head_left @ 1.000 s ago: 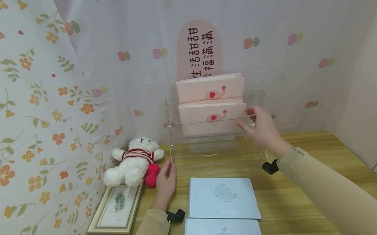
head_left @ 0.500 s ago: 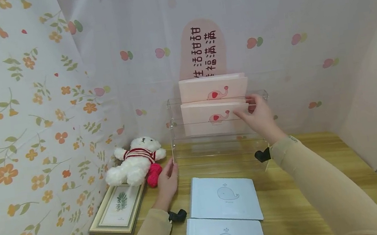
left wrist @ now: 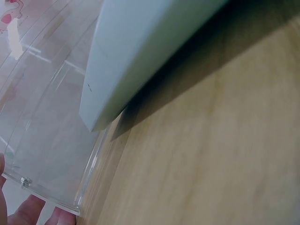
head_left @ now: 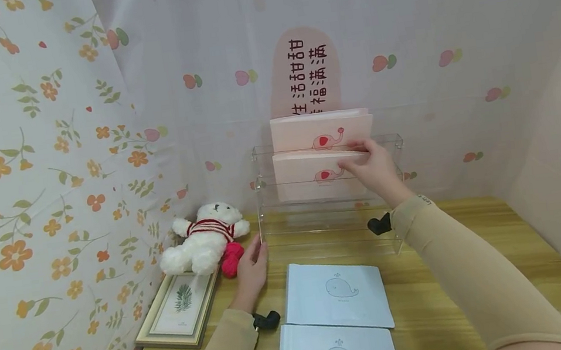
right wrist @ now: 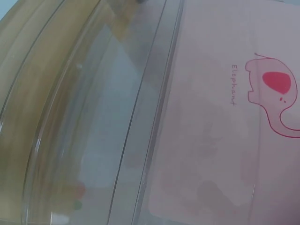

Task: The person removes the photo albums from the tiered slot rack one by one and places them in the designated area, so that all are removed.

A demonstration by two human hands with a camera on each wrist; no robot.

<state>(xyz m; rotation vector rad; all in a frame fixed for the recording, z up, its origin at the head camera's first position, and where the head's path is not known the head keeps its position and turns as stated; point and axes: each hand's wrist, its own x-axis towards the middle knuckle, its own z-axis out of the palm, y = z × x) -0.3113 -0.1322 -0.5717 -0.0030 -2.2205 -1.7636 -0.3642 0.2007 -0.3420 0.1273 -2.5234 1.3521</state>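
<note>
A clear acrylic rack (head_left: 337, 222) stands at the back of the table, two pink books with elephant drawings upright in its tiers. My right hand (head_left: 377, 169) pinches the lower, front pink book (head_left: 302, 178) at its upper right corner, thumb in front and fingers behind. Just above and behind it stands the other pink book (head_left: 291, 133). In the right wrist view the elephant cover (right wrist: 211, 131) shows behind clear plastic; the fingers are out of that view. My left hand (head_left: 252, 272) holds the rack's left side panel, its fingertips (left wrist: 29, 210) at the panel's edge.
Two pale blue whale books (head_left: 336, 295) lie flat in front of the rack, one nearer me. Left of my left hand are a white teddy bear (head_left: 202, 247), a red yarn-like bundle (head_left: 232, 259) and a framed leaf picture (head_left: 178, 312). A patterned curtain (head_left: 200, 49) hangs behind.
My right hand has moved left from beside the front pink book's right edge onto its upper corner and now pinches it. The left hand stays at the rack's side; the view shifts slightly.
</note>
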